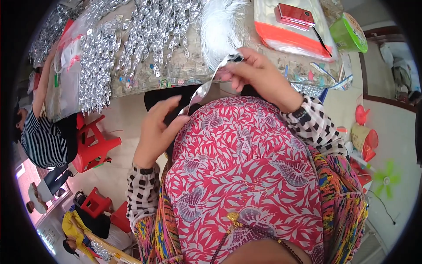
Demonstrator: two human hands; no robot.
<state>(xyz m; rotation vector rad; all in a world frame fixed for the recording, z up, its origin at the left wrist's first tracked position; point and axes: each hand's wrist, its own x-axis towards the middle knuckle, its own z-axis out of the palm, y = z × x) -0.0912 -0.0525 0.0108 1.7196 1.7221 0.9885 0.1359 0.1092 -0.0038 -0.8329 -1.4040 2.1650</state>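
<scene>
A shiny silver twisted strip [203, 91] slants in front of my body, near the table's front edge. My right hand [259, 75] pinches its upper end between thumb and fingers, where a dark patch shows. At the lower end is my left hand [157, 127], its thumb and forefinger spread apart. The left thumb tip lies by the strip's end; whether they touch I cannot tell. On the table just beyond the strip lies a bundle of fine white strands [222, 26].
Many silver twisted strips [154, 26] cover the table [145, 79] and hang over its left edge. Clear plastic bags [285, 37] carry a red phone-like device [295, 16]. A green tub [350, 33] stands at right. Another person [46, 141] works at left near a red stool [93, 143].
</scene>
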